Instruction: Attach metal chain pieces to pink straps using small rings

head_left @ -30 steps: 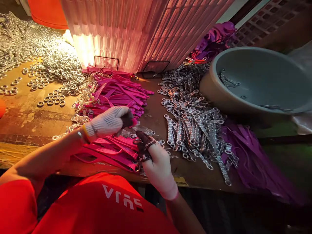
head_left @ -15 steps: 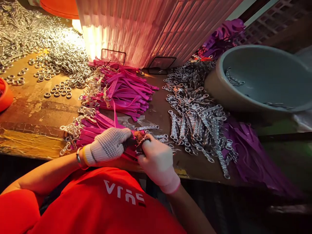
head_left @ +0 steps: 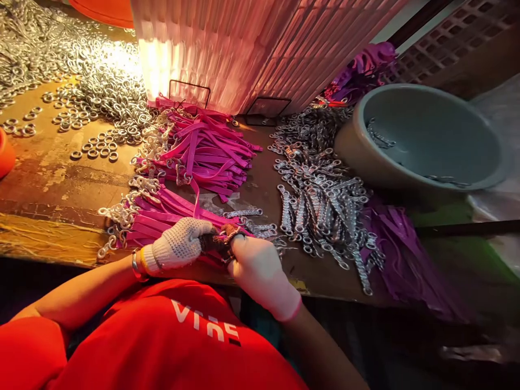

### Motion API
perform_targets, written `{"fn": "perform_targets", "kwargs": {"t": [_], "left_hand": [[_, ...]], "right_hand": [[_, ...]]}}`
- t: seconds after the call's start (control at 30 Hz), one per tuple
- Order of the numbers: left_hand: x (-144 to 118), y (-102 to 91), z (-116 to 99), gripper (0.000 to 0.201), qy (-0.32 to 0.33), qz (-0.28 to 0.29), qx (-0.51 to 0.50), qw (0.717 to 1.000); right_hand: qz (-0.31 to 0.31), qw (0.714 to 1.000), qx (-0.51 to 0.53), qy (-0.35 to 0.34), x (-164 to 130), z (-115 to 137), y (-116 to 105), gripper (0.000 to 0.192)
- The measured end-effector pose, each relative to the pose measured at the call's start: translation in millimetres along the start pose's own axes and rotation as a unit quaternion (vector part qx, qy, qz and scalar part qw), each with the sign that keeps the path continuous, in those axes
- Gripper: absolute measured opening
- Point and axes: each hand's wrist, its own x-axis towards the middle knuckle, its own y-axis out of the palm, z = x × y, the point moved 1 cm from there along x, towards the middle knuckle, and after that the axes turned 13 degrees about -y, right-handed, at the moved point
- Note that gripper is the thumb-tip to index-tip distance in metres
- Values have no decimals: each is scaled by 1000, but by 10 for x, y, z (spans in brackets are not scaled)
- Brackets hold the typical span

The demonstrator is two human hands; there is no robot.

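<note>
My left hand (head_left: 179, 245), in a white dotted glove, and my right hand (head_left: 260, 268), in a white glove with dark fingertips, meet at the table's front edge. Between their fingers they pinch a pink strap (head_left: 195, 189) that rises from the near pile of pink straps (head_left: 162, 214); my right hand also holds a small metal chain piece (head_left: 228, 234), mostly hidden. A second heap of pink straps (head_left: 207, 149) lies behind. A pile of metal chain pieces (head_left: 320, 200) spreads just right of my hands.
Loose metal rings (head_left: 93, 92) cover the wooden table's (head_left: 49, 179) back left. A grey basin (head_left: 422, 135) stands at the right, purple straps (head_left: 402, 254) below it. A ribbed translucent container (head_left: 244, 49) stands at the back; an orange tub edge (head_left: 5, 157) shows far left.
My hands came together at the table's front edge. A pink strap now stretches up from the near pile between them.
</note>
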Motion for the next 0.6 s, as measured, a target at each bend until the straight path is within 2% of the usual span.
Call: {"fn": "perform_targets", "kwargs": {"t": [0.1,0.2,0.3,0.43,0.53,0.6], "left_hand": [[51,7,8,20,14,2,45,999],[117,-9,-24,20,22,-18,58,998],[167,-15,-66,19,23,-27,39,999],[178,-24,-107,22,26,-11,-4,1000],[151,-183,-117,24,30,35,52,998],[125,-435,-94,25,27,51,112,992]], "right_hand": [[-28,999,-11,-41,-23,-16,55,13],[-59,996,-47,-54,-1,-45,62,13],[-48,996,-63,-36,39,-79,69,15],[-48,997,-54,-13,45,-114,80,28],[-49,996,-62,-40,-1,-149,57,18],[-40,996,-61,-50,-58,-202,24,14]]}}
